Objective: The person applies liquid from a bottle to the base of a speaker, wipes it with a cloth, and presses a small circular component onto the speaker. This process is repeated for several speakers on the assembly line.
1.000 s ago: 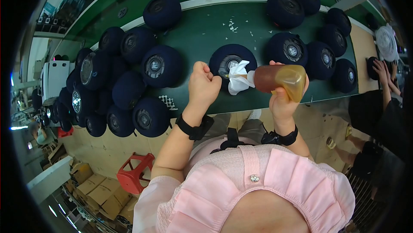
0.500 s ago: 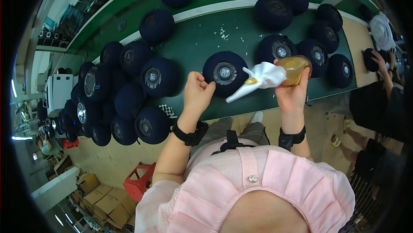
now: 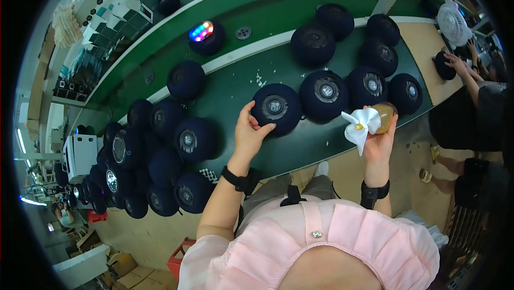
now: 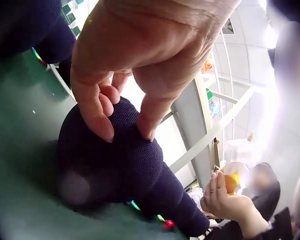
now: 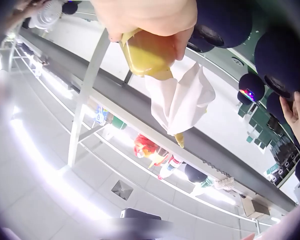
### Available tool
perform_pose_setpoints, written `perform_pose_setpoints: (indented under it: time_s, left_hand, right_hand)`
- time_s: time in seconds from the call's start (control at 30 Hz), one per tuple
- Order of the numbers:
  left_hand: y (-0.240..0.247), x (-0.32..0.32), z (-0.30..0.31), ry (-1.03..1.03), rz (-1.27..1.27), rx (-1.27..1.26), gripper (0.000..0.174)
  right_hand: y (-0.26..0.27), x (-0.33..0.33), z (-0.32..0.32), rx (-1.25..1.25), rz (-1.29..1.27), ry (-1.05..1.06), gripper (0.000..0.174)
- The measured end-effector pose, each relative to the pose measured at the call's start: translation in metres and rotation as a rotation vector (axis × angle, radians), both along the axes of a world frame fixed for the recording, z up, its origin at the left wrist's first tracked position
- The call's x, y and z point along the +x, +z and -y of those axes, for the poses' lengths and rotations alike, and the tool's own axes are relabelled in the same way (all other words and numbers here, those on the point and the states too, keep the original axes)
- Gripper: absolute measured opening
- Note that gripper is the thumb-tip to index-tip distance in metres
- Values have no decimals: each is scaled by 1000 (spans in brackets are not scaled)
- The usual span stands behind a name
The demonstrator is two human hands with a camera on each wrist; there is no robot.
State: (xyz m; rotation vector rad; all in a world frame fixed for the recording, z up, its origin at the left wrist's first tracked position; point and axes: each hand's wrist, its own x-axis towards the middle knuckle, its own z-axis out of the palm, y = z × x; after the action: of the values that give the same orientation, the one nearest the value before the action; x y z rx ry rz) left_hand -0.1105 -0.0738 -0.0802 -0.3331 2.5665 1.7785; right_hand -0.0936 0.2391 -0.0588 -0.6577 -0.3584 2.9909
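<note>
My left hand [image 3: 249, 136] is at the near-left side of a round navy fabric-covered speaker [image 3: 289, 102] on the green bench. Its thumb and fingers grip the cloth from either side in the left wrist view, the fingertips pressed on the knit cover [image 4: 132, 160]. A dark ring and a printed disc face up on top. Farther right, my right hand [image 3: 379, 148] grips a clear squeeze bottle [image 5: 151, 52] of amber liquid above the bench's front edge. White tissue [image 5: 177, 100] wraps its neck, and a yellowish nozzle tip [image 5: 179, 140] pokes out.
More navy speakers [image 3: 324, 91] stand right beside the touched one, and several crowd the left [image 3: 187, 139]. One with coloured lights [image 3: 206, 37] sits on the raised back ledge. A white fan [image 3: 454, 22] and another person's hands [image 3: 459, 66] are at far right. White scraps [image 3: 259, 78] dot the bench.
The bottle has moved right, away from the speaker, its nozzle turning toward me. My left hand has spread onto the speaker, which now sits closer to its right neighbour. The head view has shifted.
</note>
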Motion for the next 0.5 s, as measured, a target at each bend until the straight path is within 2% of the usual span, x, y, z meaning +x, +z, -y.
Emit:
perform_pose_setpoints:
  time_s: [0.03, 0.13, 0.17, 0.2, 0.27, 0.3, 0.33, 0.4, 0.47, 0.5]
  left_hand:
    - [-12, -10, 0, 24, 15, 116, 75]
    - [-25, -44, 1, -3, -51, 159, 72]
    - [-21, -55, 1, -35, -82, 36, 68]
    - [-20, -66, 3, -20, -98, 26, 68]
    - [-19, -89, 6, -108, -13, 194, 66]
    - [-1, -100, 4, -61, 111, 445, 61]
    - [1, -115, 9, -61, 101, 441, 61]
    - [-3, -151, 20, 268, 47, 543, 54]
    - [-21, -202, 55, 580, 62, 449, 70]
    - [-20, -218, 72, 688, 101, 508, 76]
  right_hand:
    - [0, 2, -4, 7, 18, -17, 52]
    - [-3, 7, -13, -10, 40, -14, 53]
    - [-5, 9, -17, -7, 40, -23, 53]
    - [-9, 10, -21, -6, 40, -32, 52]
    - [-15, 14, -28, 38, -48, -13, 49]
    - [-16, 15, -30, 30, -19, -42, 48]
    - [-16, 16, -32, 23, 11, -75, 47]
    - [-15, 19, -37, 42, -18, -86, 46]
    - [-15, 21, -41, 67, 8, -133, 54]
    - [-12, 23, -43, 76, 5, -137, 54]
